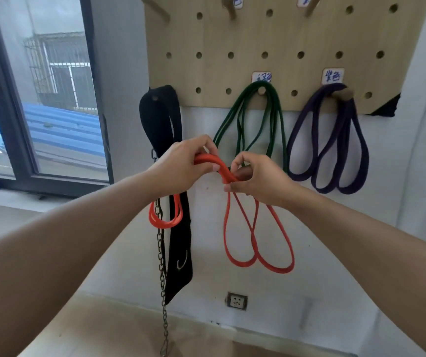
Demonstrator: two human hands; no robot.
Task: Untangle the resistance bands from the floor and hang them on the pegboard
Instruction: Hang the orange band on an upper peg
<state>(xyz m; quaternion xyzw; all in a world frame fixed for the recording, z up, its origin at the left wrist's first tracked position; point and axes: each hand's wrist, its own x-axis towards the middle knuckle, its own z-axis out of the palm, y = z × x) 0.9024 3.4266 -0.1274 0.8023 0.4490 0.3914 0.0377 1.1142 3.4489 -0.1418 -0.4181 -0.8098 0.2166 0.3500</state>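
Observation:
An orange resistance band (255,243) is gathered in both hands in front of the wall, below the wooden pegboard (271,42). My left hand (181,168) grips one bunch of it, and a short loop hangs beneath that hand. My right hand (255,177) pinches the other bunch, from which two long loops dangle. A green band (248,119) hangs from a peg on the board's lower row. To its right a purple band (335,148) hangs from another peg. Empty pegs stick out along the board's top edge.
A black belt (165,155) with a metal chain (162,279) hangs at the board's lower left, just behind my left hand. A window (44,86) fills the left side. A wall socket (237,301) sits low on the wall above the wooden floor.

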